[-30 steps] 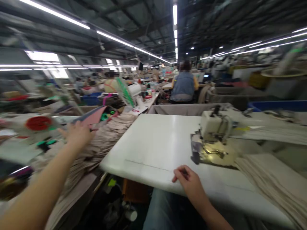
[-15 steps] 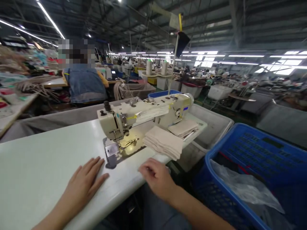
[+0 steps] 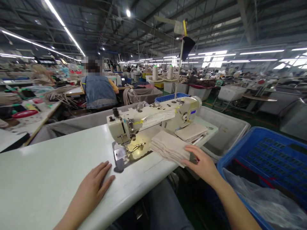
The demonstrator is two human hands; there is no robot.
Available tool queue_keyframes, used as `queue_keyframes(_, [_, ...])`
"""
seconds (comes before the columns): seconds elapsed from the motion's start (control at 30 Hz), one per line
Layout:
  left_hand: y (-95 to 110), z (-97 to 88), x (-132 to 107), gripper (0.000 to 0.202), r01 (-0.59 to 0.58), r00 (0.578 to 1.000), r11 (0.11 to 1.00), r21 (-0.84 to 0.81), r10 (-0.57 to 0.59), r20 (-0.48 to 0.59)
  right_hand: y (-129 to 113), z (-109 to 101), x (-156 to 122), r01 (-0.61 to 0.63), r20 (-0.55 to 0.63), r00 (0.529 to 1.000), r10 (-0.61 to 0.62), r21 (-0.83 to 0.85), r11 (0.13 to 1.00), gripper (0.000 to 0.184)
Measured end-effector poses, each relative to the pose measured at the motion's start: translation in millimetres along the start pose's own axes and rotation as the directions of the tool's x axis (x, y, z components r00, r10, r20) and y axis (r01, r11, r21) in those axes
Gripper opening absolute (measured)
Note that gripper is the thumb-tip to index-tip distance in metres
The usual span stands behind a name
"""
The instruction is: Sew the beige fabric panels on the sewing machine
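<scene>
My left hand [image 3: 94, 183] lies flat on the pale tabletop [image 3: 48, 163], fingers stretched out, just left of the needle plate of a sewing machine [image 3: 153, 116]. At the right corner of a stack of beige fabric pieces [image 3: 170, 145] is my right hand [image 3: 202, 164]. Its thumb and fingers are apart around the corner, fingertips at the edge of the cloth; a firm hold does not show. The stack lies right of the needle area and overhangs the table's front edge a little. Behind it, by the machine's base, rests a second beige fabric pile [image 3: 192, 131].
A blue plastic basket [image 3: 224, 156] with clear plastic film [image 3: 261, 195] stands at the right. Grey bins [image 3: 223, 123] flank the table's far right. Thread cones [image 3: 155, 73] stand behind the machine. A person in a denim vest [image 3: 99, 91] sits ahead on the left.
My right hand has moved right and forward from the table's front edge to the fabric stack, its curled fingers now spread. My left hand stays on the tabletop. The view has shifted left.
</scene>
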State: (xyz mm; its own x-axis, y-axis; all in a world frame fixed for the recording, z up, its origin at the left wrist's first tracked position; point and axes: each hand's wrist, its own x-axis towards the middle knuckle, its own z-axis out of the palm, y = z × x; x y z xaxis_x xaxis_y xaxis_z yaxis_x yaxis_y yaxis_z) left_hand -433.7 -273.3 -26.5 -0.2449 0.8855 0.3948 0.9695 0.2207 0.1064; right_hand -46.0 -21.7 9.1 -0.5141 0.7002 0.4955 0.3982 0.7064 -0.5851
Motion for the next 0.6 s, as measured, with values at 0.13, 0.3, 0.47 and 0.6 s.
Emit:
queue_keyframes(0.13, [-2,1.9,-2,0.064,0.02,1.0,1.0,0.002,-0.02,-0.016,-2,6,-7,0.041,0.194,0.981,-0.006,-0.181,0.983,0.065])
queue_keyframes(0.3, [8,1.6,2,0.055,0.006,0.997,1.0,-0.024,-0.008,-0.074,10,23,-10,0.11,0.152,0.985,-0.078,-0.211,0.971,0.053])
queue_keyframes(0.47, [69,2.9,23,0.043,-0.098,0.987,0.982,-0.159,0.075,-0.145,5,38,-3,0.104,-0.001,0.994,-0.105,-0.106,0.989,0.041])
queue_keyframes(0.6, [132,7.4,43,0.034,-0.16,0.987,0.917,-0.365,0.151,-0.053,-3,28,6,0.022,-0.086,0.996,-0.014,0.097,0.995,0.035])
